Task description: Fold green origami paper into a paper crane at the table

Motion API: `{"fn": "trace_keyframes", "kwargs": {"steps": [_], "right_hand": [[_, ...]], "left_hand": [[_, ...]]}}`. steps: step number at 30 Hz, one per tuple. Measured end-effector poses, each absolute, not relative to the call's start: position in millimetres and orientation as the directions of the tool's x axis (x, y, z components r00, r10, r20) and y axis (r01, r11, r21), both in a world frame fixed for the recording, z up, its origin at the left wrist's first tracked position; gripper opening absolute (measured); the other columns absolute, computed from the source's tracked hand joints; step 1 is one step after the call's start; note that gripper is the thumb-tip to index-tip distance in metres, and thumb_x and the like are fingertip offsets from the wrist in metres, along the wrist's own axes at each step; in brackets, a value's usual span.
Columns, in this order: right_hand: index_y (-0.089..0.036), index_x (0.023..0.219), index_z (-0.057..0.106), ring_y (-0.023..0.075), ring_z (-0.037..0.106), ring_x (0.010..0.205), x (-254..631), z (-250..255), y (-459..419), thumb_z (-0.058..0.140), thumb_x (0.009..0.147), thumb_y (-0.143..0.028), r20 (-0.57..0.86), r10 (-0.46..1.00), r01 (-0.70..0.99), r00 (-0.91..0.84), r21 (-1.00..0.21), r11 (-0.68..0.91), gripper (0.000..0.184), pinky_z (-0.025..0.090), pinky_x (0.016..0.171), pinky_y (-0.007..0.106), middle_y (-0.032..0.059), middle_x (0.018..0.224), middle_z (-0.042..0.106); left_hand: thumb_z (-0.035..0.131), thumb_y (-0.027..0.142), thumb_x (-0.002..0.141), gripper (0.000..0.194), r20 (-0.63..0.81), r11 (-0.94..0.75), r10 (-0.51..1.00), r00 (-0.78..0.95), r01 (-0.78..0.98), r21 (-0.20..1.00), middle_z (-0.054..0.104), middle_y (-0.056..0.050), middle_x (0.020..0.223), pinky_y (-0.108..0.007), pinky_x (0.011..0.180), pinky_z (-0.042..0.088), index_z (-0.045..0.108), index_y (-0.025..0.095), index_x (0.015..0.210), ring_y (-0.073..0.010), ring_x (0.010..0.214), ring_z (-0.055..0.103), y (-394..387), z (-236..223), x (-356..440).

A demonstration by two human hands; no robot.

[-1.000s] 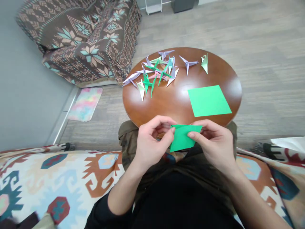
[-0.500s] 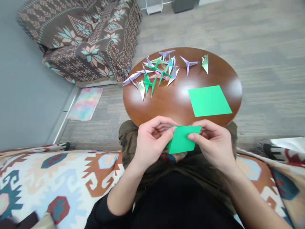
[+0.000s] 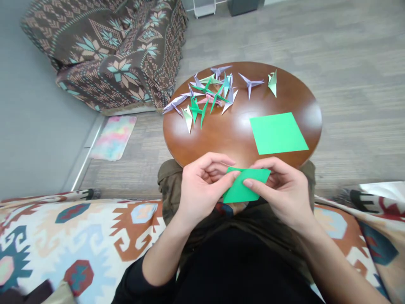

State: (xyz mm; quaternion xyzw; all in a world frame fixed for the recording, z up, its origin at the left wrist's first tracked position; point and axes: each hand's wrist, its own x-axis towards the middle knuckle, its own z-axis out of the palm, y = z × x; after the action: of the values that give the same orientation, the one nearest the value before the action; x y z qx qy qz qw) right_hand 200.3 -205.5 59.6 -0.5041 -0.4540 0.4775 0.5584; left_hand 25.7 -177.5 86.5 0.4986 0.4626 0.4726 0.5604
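Observation:
Between my two hands, over my lap at the near edge of the table, is a folded piece of green origami paper (image 3: 241, 192). My left hand (image 3: 205, 179) pinches its left side, thumb pressed on the upper face. From the right, my right hand (image 3: 281, 185) grips it the same way, its thumb lying across the front. The fingers behind the paper are partly hidden. Beyond my right hand, a flat sheet of green paper (image 3: 278, 133) lies on the brown oval table (image 3: 221, 139).
Several folded paper cranes (image 3: 205, 95) in purple, green, pink and white cluster at the table's far left. A purple crane (image 3: 250, 85) and a pale green crane (image 3: 272, 83) stand apart from them. A cloth-covered armchair (image 3: 117, 55) is at the back left.
My left thumb has slid inward to the right over the folded paper, and my right thumb has moved left, so the two are closer. The paper has shifted slightly and looks flatter.

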Motion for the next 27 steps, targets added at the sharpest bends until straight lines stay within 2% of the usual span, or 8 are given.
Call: {"fn": "trace_keyframes", "kwargs": {"steps": [4,8,14,18,22,27], "right_hand": [[-0.024,0.087,0.074,0.0162,0.068,0.063,200.2,59.2,-205.4,0.094,0.077,-0.042,0.019,0.991,-0.064,0.13,-0.998,0.027,0.029,0.061,0.055,0.025,0.0005,0.075,0.074],[-0.024,0.086,0.074,0.015,0.066,0.062,200.5,59.5,-205.6,0.095,0.075,-0.038,-0.005,0.993,-0.102,0.122,-0.995,0.008,0.027,0.06,0.054,0.024,0.0,0.074,0.073],[-0.024,0.088,0.073,0.0153,0.066,0.062,201.8,58.0,-205.9,0.095,0.076,-0.043,-0.028,0.994,-0.102,0.11,-0.995,-0.016,0.031,0.06,0.055,0.025,0.0,0.075,0.073],[-0.024,0.09,0.073,0.0159,0.066,0.064,201.5,58.4,-205.7,0.093,0.078,-0.043,0.0,0.994,-0.071,0.105,-0.997,0.007,0.03,0.058,0.055,0.025,0.0001,0.077,0.072],[-0.026,0.094,0.075,0.0188,0.069,0.073,200.7,58.2,-205.3,0.092,0.079,-0.037,0.034,0.996,-0.011,0.08,-0.999,0.035,0.025,0.059,0.061,0.028,0.001,0.083,0.074],[-0.028,0.095,0.072,0.0182,0.066,0.072,202.8,54.6,-205.0,0.09,0.078,-0.026,0.042,0.996,-0.021,0.085,-0.999,0.043,0.025,0.056,0.061,0.027,-0.0002,0.084,0.072]], "left_hand": [[0.096,0.028,0.073,0.027,-0.067,0.076,0.99,0.128,-0.063,0.995,0.078,-0.001,0.071,-0.021,0.061,0.06,0.078,0.017,0.088,-0.0147,0.063,0.075,-177.1,87.3,25.5],[0.096,0.025,0.073,0.021,-0.051,0.064,0.987,0.149,-0.085,0.994,0.079,-0.001,0.07,-0.019,0.059,0.059,0.08,0.017,0.084,-0.0131,0.062,0.073,-175.5,89.0,25.6],[0.093,0.03,0.078,0.018,-0.019,0.038,0.984,0.176,-0.108,0.993,0.082,-0.004,0.08,-0.022,0.068,0.062,0.082,0.018,0.084,-0.0151,0.07,0.077,-172.7,89.9,23.5],[0.094,0.033,0.074,0.022,-0.035,0.041,0.991,0.128,-0.042,0.998,0.08,-0.003,0.072,-0.024,0.061,0.061,0.08,0.017,0.079,-0.0162,0.064,0.074,-174.0,89.6,24.1],[0.093,0.027,0.075,0.017,-0.035,0.035,0.992,0.122,0.008,0.999,0.078,-0.002,0.068,-0.022,0.056,0.057,0.079,0.018,0.078,-0.0148,0.06,0.072,-177.7,89.1,26.3],[0.091,0.025,0.078,0.015,0.008,-0.006,0.99,0.141,-0.019,1.0,0.081,-0.002,0.08,-0.023,0.069,0.062,0.079,0.019,0.084,-0.0159,0.074,0.077,-177.4,88.1,25.3]]}}
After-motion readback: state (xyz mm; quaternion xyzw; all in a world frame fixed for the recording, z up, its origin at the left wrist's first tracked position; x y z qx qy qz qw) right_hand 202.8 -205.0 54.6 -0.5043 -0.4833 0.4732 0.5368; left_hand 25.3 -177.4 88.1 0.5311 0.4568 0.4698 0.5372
